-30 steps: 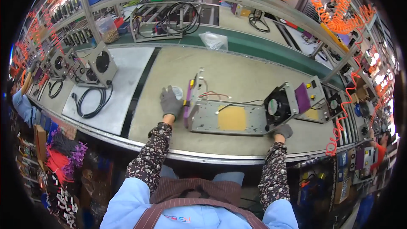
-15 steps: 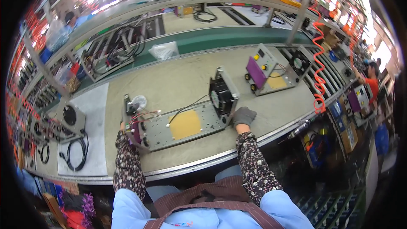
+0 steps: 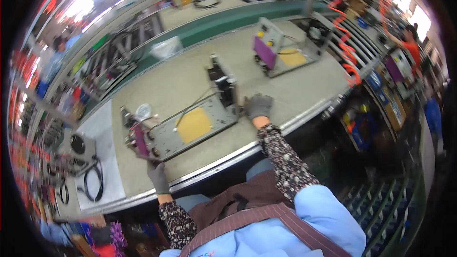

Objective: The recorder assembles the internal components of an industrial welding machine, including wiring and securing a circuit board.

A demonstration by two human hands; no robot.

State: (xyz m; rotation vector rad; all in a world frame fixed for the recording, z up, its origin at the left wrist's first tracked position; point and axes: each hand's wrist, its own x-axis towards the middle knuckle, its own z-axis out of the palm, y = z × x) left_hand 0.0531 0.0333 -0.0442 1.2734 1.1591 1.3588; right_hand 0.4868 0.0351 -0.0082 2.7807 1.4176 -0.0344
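Observation:
On the bench lies an open metal chassis (image 3: 220, 114) with a yellow sheet (image 3: 194, 125) on its base, a black fan (image 3: 220, 81) on its right-hand panel and a purple plate (image 3: 140, 141) at its left end. My left hand (image 3: 158, 178), in a grey glove, is at the bench's front edge, just below the chassis's left end. Its fingers look loosely open, with nothing visible in them. My right hand (image 3: 258, 105), also gloved, rests beside the fan-side panel, thumb toward it and fingers loosely apart. Whether it touches the panel is blurred.
Farther right stands a second chassis (image 3: 290, 64) with a purple plate, beside rollers (image 3: 357, 50) and a coiled orange hose (image 3: 340, 24). A roll of clear tape (image 3: 143, 111) lies behind the near chassis. At left are a fan unit (image 3: 78, 147) and coiled black cable (image 3: 94, 183).
My left hand has come away from the chassis's left end toward the bench edge. My right hand stays by the fan-side panel. The whole view has shifted and tilted.

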